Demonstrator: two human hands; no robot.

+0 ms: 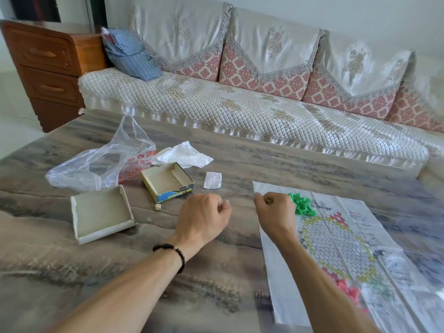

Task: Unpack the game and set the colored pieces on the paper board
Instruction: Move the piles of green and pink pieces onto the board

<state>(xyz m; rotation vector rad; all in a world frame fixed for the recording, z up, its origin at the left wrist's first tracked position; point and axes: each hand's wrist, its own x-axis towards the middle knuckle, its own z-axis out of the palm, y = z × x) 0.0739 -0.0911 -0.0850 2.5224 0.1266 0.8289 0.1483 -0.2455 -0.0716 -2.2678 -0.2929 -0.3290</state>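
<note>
Counter point(216, 248) holds our paper board point(336, 248); right hand point(275, 207) pinches something tiny beside green pieces point(301, 204), left hand point(204, 212) curled empty.

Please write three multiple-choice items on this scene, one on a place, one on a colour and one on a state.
1. Where does the small die lie?
A. on the paper board
B. on the table between the two box halves
C. inside the plastic bag

2. What colour are the pieces beside the right hand?
A. green
B. blue
C. black

3. How does the box half with the printed side look?
A. shut with a lid
B. open, nothing seen inside
C. open and full of pieces

Answers: 1 B, it sits on the table between the plain tray and the printed half. 2 A, they show bright green on the paper board. 3 B, its bare inside shows.
</note>
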